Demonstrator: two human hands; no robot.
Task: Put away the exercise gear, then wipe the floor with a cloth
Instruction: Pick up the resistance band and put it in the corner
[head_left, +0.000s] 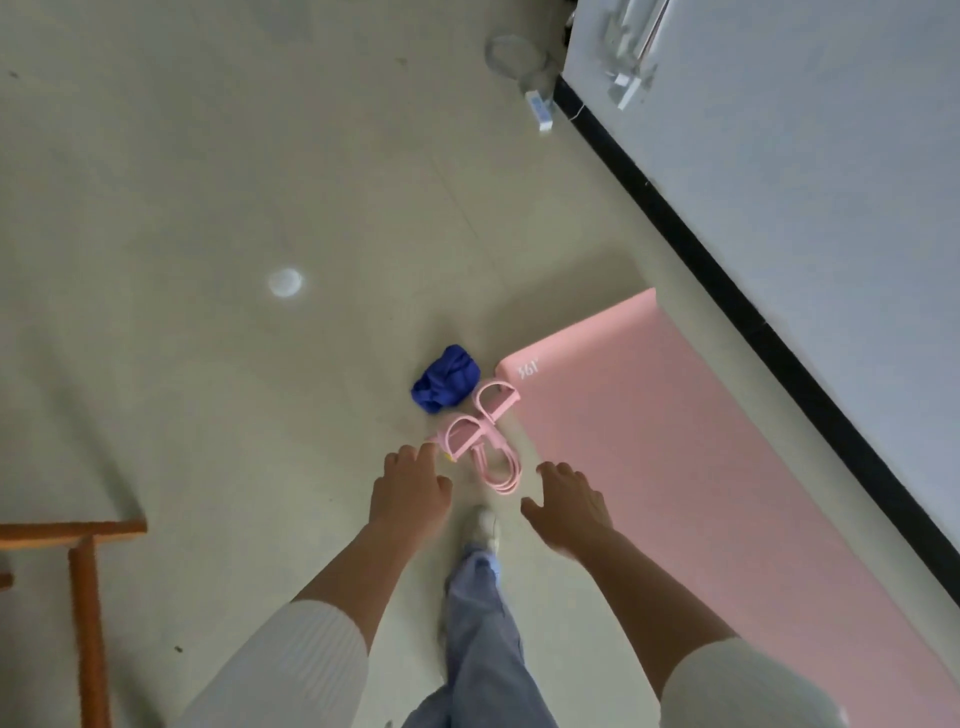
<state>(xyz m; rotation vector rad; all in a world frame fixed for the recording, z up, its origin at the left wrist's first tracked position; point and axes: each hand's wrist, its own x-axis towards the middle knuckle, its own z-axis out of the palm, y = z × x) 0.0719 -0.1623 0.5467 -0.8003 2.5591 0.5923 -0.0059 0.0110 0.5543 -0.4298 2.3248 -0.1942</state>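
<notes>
A pale, glossy tiled floor (218, 197) fills most of the view, bounded on the right by a white wall (810, 171) with a black skirting strip (727, 291). A long pink foam exercise mat (670, 467) lies flat along that wall; white writing near its far corner looks like "361", though it is blurred. At the lower left stands part of an orange-brown wooden table (85, 582). A crumpled deep-blue cloth (445, 385) lies on the floor just beside the mat's corner. Touching the cloth's near edge, a pink rubber pedal resistance band with two foot loops (480, 434) lies beside the mat. The left hand (410, 491) hangs over it, fingers loosely curled, forefinger near one loop. The right hand (569, 506) hovers with fingers spread, holding nothing. A white shoe (484, 525) shows between the hands.
</notes>
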